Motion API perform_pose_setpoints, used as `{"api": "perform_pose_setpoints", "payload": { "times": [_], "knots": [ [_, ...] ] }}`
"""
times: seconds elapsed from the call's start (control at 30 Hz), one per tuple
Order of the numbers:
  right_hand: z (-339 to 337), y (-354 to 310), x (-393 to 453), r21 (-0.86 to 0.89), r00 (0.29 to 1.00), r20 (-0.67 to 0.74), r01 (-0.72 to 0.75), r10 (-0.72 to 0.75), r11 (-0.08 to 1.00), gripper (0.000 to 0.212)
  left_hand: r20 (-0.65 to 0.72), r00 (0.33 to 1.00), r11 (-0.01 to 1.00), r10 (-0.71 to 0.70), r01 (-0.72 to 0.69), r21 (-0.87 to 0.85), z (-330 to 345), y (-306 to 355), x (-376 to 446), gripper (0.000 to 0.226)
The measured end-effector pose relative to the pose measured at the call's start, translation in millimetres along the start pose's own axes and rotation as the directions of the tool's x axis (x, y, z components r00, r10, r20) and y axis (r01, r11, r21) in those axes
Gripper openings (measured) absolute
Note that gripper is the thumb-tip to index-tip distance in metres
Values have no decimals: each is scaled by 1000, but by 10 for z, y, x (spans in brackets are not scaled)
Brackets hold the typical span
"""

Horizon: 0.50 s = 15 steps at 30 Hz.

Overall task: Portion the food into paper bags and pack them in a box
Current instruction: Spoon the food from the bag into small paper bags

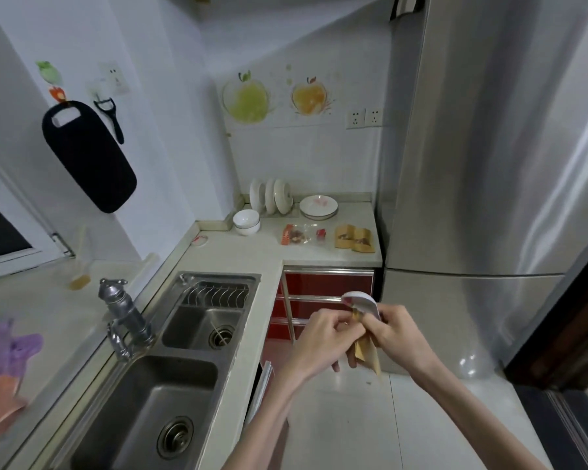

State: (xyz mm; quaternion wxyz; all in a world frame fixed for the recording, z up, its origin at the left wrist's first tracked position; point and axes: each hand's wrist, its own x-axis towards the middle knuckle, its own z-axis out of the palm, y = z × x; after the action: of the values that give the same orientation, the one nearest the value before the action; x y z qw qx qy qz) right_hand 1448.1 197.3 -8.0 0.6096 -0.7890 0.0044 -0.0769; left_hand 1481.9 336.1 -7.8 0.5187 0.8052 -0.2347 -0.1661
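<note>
A brown paper bag point(365, 354) hangs between both hands, out over the floor in front of the red cabinet. My left hand point(323, 337) pinches its top edge. My right hand point(392, 330) grips the bag from the right and also holds a white rounded item point(362, 300) with a red mark at the bag's mouth. What is inside the bag is hidden. On the far counter lie more brown paper bags point(353, 238) and a clear packet of food point(299, 235).
A double steel sink point(170, 368) with tap point(123, 317) fills the left counter. Plates point(318, 205), a dish rack point(272, 195) and stacked white bowls point(246, 221) stand at the back. A tall steel fridge point(489, 164) is on the right. White floor lies below.
</note>
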Motion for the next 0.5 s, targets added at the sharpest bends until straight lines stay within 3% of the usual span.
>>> {"api": "perform_pose_setpoints", "payload": {
  "times": [0.13, 0.27, 0.5],
  "knots": [
    [225, -66, 490, 41, 999, 32, 16, -17, 999, 52, -28, 999, 1000, 21, -21, -14, -457, -153, 330, 30],
    [467, 48, 951, -77, 999, 42, -24, 27, 997, 24, -34, 999, 996, 12, -15, -84, -798, -425, 595, 27],
    [466, 482, 1333, -291, 992, -26, -123, 120, 949, 33, 48, 999, 999, 14, -16, 46, -778, -867, 1154, 30]
  ]
}}
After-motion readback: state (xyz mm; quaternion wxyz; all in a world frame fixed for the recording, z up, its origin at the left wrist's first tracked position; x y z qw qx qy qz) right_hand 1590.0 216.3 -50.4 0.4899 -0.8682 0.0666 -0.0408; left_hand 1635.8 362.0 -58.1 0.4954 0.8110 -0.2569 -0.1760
